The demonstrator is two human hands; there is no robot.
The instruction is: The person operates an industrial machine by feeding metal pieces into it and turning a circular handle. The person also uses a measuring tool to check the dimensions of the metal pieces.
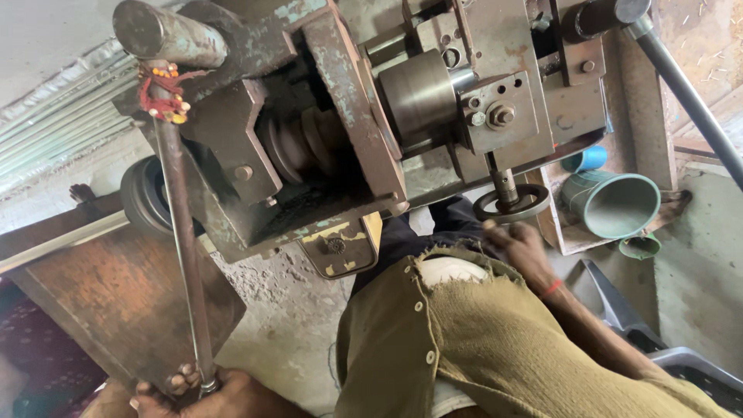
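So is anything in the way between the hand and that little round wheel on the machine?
Nothing visible. The right hand is already at the small handwheel, fingers touching its lower rim. The left hand grips the bottom of the long metal rod.

Open floor [286, 333] lies below the machine body [340, 116]. The long lever rod [182, 224] bars the left; the handwheel [511, 203] and green funnel [611, 205] crowd the right.

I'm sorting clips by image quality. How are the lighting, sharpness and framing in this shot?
Head view: soft, even daylight with no hard glare; the lathe is sharp, though its pulley recess sits in deep shadow. The picture is steeply tilted, and the left hand gripping the long lever is cut off by the lower edge. The right hand on the handwheel looks clear.
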